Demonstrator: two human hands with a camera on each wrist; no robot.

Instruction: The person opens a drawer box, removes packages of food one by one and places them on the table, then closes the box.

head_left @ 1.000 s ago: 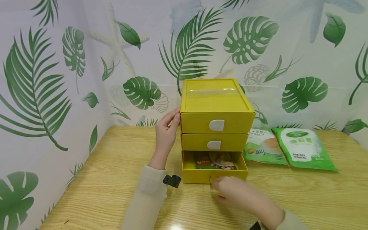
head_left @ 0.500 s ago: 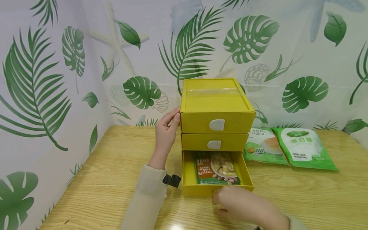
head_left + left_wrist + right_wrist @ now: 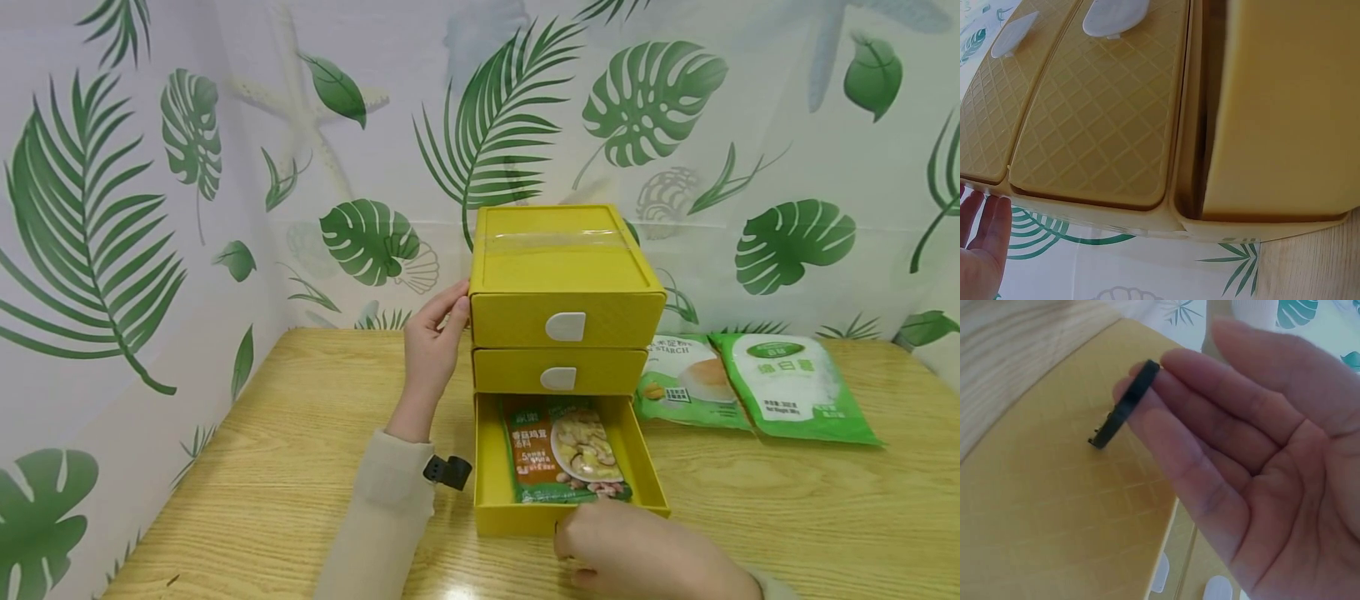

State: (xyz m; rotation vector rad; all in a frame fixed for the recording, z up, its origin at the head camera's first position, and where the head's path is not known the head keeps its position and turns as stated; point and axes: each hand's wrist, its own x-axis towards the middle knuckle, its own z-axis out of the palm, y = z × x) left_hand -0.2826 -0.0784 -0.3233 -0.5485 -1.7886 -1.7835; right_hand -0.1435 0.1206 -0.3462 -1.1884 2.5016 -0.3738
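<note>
A yellow drawer unit (image 3: 558, 267) stands on the table, its bottom drawer (image 3: 491, 492) pulled out. Inside that drawer lies a green and brown food packet (image 3: 570, 450) with a picture of a bowl. My right hand (image 3: 630, 546) is at the drawer's front; in the right wrist view its fingertips hook behind a dark handle (image 3: 1124, 403), thumb held apart. My left hand (image 3: 435, 342) touches the unit's left side near the top drawer, and its fingers (image 3: 999, 228) look fairly straight in the left wrist view. Both upper drawers are closed and carry white tabs (image 3: 565, 327).
To the right of the unit lie a white and green bag (image 3: 795, 383) and a starch bag (image 3: 693, 383), partly behind the unit. A leaf-patterned backdrop (image 3: 360, 125) rises behind the wooden table (image 3: 300, 467).
The bottom drawer has slid toward me with my right hand at its handle, uncovering more of the food packet. My left hand has stayed against the unit's side.
</note>
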